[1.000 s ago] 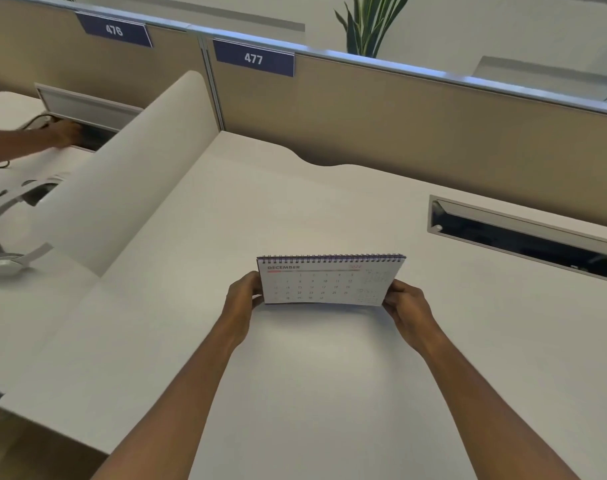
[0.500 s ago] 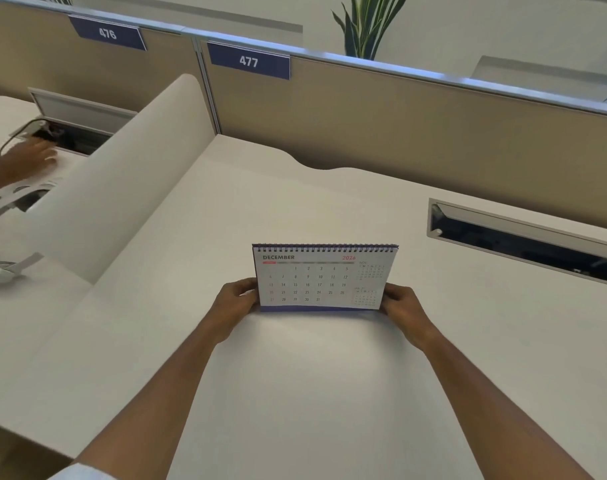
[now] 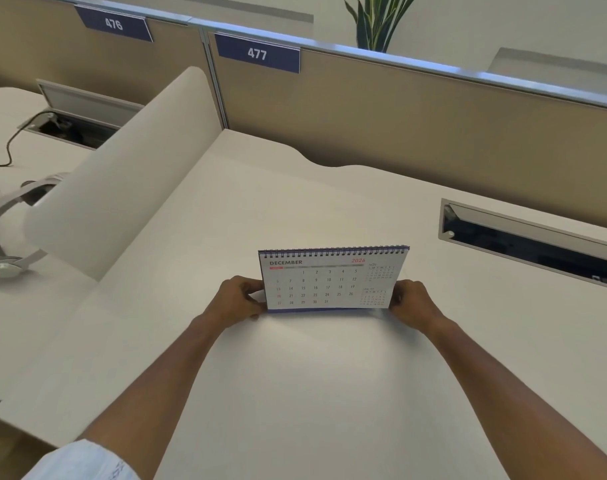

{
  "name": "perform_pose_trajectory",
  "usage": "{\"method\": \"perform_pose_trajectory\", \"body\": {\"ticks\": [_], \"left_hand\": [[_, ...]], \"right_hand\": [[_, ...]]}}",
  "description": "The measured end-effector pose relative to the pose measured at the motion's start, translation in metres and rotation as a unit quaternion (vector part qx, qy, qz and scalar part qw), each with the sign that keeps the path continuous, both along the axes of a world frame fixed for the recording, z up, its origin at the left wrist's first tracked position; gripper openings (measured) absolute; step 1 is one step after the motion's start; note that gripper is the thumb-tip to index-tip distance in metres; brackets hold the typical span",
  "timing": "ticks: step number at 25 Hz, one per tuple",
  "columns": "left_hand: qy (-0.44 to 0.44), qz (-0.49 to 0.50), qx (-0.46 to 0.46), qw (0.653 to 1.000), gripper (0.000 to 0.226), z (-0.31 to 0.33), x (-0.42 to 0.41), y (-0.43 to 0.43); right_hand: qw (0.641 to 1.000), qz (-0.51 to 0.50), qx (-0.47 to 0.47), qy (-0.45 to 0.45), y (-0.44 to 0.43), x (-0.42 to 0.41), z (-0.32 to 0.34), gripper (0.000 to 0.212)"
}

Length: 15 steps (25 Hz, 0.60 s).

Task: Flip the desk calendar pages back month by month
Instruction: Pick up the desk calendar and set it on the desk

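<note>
A spiral-bound desk calendar point(image 3: 329, 282) stands upright on the white desk point(image 3: 295, 375), its December 2026 page facing me. My left hand point(image 3: 238, 299) grips its lower left edge. My right hand point(image 3: 411, 301) grips its lower right edge. The wire binding runs along the top, and the calendar's base touches the desk surface.
A white curved divider point(image 3: 129, 174) rises at the left. A cable slot point(image 3: 530, 240) is set into the desk at the right. Tan partitions point(image 3: 399, 116) labelled 476 and 477 close off the back. A white headset point(image 3: 8, 237) and a cable point(image 3: 15, 140) lie on the neighbouring desk.
The calendar has gone from tilted and lifted to standing upright on the desk, both hands still on it. Another person's hand at the far left has left the view.
</note>
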<state>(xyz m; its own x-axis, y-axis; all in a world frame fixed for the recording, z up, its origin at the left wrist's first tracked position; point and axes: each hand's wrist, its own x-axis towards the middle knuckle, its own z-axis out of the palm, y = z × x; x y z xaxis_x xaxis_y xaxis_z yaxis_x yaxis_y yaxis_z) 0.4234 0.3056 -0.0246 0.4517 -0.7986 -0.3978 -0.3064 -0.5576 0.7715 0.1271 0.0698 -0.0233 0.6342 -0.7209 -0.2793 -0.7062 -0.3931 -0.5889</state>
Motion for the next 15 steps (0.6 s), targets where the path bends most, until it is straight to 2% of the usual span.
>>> {"method": "perform_pose_trajectory", "body": {"ticks": [6, 15], "left_hand": [[-0.097, -0.025, 0.012, 0.995, 0.04, -0.0069, 0.0011, 0.0008], [-0.13, -0.073, 0.015, 0.989, 0.039, -0.0053, 0.0037, 0.0021]], "right_hand": [[1.0, 0.008, -0.018, 0.017, -0.0038, 0.0044, -0.0059, 0.019], [0.998, 0.028, -0.013, 0.062, -0.0074, 0.0091, -0.0012, 0.02]]}}
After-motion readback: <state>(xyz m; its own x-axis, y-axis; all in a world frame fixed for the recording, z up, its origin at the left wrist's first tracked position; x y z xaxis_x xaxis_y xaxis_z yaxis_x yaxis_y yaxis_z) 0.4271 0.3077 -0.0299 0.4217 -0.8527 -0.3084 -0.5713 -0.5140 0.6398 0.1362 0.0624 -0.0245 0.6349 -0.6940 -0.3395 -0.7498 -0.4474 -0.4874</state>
